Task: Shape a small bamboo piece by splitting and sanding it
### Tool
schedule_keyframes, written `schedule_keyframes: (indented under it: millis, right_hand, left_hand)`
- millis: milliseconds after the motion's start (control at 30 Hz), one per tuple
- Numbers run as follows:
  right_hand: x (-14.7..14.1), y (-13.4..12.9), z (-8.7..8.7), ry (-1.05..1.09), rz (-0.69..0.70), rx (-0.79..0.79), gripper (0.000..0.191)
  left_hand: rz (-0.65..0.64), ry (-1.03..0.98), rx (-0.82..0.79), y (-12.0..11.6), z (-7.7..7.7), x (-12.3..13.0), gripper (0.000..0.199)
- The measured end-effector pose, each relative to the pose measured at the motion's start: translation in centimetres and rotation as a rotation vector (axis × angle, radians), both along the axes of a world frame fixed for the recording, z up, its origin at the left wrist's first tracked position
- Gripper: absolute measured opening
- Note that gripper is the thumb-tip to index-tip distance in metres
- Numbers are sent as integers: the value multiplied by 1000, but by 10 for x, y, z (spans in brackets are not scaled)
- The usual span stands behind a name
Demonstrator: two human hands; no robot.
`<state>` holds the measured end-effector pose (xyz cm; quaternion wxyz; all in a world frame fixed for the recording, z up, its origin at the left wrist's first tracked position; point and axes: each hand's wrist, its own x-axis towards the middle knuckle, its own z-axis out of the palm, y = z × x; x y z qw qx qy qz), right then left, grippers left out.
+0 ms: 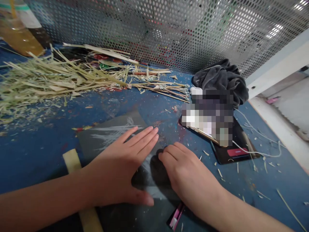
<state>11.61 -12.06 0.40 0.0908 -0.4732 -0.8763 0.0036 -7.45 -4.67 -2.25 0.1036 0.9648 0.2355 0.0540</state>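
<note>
Left hand: the left hand [118,167] lies flat, palm down, fingers straight and pressed together, thumb spread to the side, resting on the dark sheet [108,135].
Right hand: the right hand [185,174] is curled, fingers bent under with the tips down on the same sheet, just beside the left fingertips; whether it pinches anything cannot be told.
Dark sheet: a grey, scratched mat lying on the blue desk [43,141] straight in front of the person, under both hands.
Wooden strip: a pale flat strip [72,161] runs under the left forearm, at the sheet's left edge.
Pink item: a small pink and black object [176,216] lies at the sheet's near edge, below the right wrist.
Straw pile: split pale stalks and shavings [48,80] heaped at the far left of the desk.
Phone area: a black device [234,151] with a white cable [260,153] lies right of the hands, partly blurred.
Cloth: a dark bundled cloth [222,77] sits against the perforated metal wall [169,32].
</note>
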Motion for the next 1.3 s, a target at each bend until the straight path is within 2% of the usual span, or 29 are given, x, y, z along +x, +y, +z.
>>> schedule_keyframes:
  millis: [200, 333, 467, 533, 767, 833, 900, 1000, 1067, 1133, 1167, 1233, 1300]
  right_hand:
    - [-1, 0, 3, -19, -18, 64, 20]
    - [-2, -1, 3, -45, 19, 24, 15]
    - [-2, -2, 2, -41, -24, 111, 19]
    - [-3, -3, 2, -33, -5, 83, 18]
    - [0, 5, -13, 144, -99, 53, 19]
    - [15, 6, -13, 211, -164, 71, 19]
    - [37, 4, -8, 193, -310, 172, 18]
    - [69, 1, -2, 12, -600, 338, 17]
    - [79, 2, -4, -109, -700, 327, 21]
    - [75, 3, -8, -89, -650, 268, 21]
    - [68, 3, -9, -15, -558, 261, 20]
    - [51, 2, -8, 170, -271, 274, 18]
    - [35, -1, -5, 264, 30, 267, 21]
  left_hand:
    - [-15, -7, 20, 0, 0, 0, 116]
    - [-8, -5, 23, -1, -1, 1, 118]
    - [-10, -36, 16, -1, -1, 1, 117]
    - [-11, -30, 20, -1, -1, 0, 117]
    - [-19, -18, 23, -1, -2, -1, 118]
    - [-17, -24, 14, 0, -3, -1, 118]
    - [-20, -35, 13, 1, -4, -2, 117]
    - [-41, -50, 41, 3, -4, -4, 115]
    - [-52, -69, 65, 3, -4, -5, 114]
    - [-54, -87, 80, 3, -5, -6, 112]
    - [-54, -88, 84, 3, -6, -6, 112]
    - [-54, -70, 86, 3, -7, -6, 111]
    - [-48, -32, 77, 2, -7, -5, 111]
